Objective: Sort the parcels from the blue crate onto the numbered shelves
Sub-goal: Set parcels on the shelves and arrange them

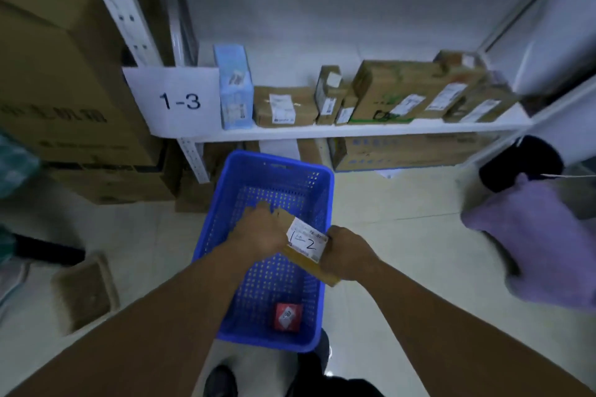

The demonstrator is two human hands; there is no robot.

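Observation:
Over the blue crate [225, 203] on the floor I hold a flat brown parcel [306, 243] whose white label reads 1-2. My left hand [258, 229] grips its far end and my right hand [346, 251] grips its near end. One small red parcel [288, 316] lies in the crate's near part. Ahead stands a white shelf [354, 130] with a paper sign reading 1-3 [179, 100] and several cardboard parcels [285, 106] in a row along it.
Large stacked cartons [64, 90] stand to the left of the shelf post. A small open cardboard box [85, 290] sits on the floor at left. More cartons [403, 151] lie under the shelf. A person in purple [541, 242] bends at the right.

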